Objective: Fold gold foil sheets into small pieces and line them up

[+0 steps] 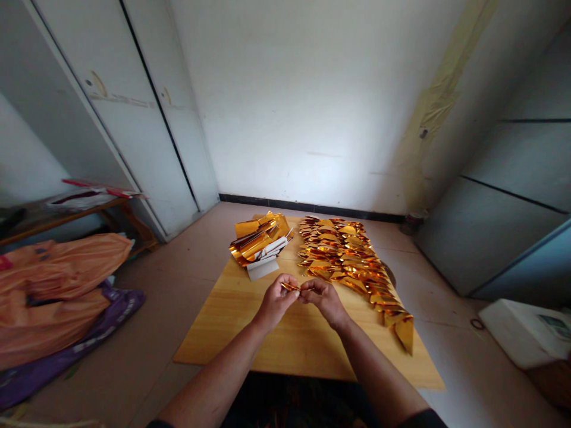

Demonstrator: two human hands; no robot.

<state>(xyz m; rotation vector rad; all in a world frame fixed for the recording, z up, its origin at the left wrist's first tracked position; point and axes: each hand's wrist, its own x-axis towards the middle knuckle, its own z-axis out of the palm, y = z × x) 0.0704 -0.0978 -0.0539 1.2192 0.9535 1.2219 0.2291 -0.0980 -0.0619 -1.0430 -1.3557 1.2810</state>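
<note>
Over the middle of a wooden table (294, 339), my left hand (282, 294) and my right hand (322, 298) meet, both closed on one small piece of gold foil paper (289, 287). Fingers cover most of that piece, so its exact shape is hidden. Just beyond my left hand lies a loose pile of gold foil sheets (263, 235), some showing their white backs. Past my right hand, rows of folded gold foil pieces (341, 249) spread along the right side of the table, reaching down toward its near right corner.
Grey cabinets (134, 107) stand at the left, and a grey fridge-like unit (504, 196) at the right. On the left floor lie orange and purple bags (57, 291) beside a wooden bench (134, 229). A white box (526, 333) sits at the right.
</note>
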